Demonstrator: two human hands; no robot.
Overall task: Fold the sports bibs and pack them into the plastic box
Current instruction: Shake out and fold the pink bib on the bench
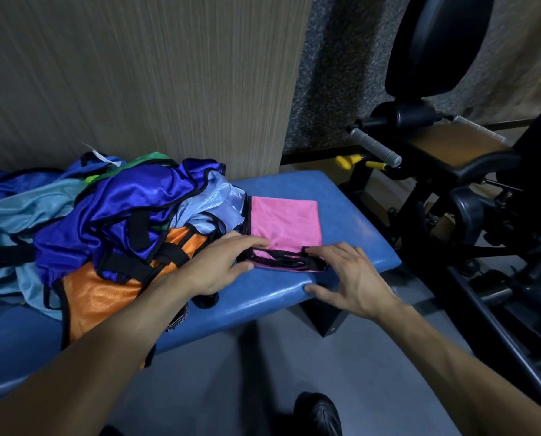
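Note:
A pink bib [284,222] with black trim lies folded flat on the blue padded bench [351,221]. My left hand [222,262] rests with straight fingers on the bib's near left corner, over its black straps. My right hand [347,275] touches the strap end at the near right corner with its fingertips, thumb on the bench edge. To the left sits a loose pile of bibs: dark blue [130,209], light blue [27,212], orange [105,291] and a bit of green [149,160]. No plastic box is in view.
A wood-grain wall panel [137,73] stands behind the bench. Black gym equipment [451,190] with a grey handle [376,146] and yellow grips crowds the right side. A dark shoe [319,413] shows on the grey floor below.

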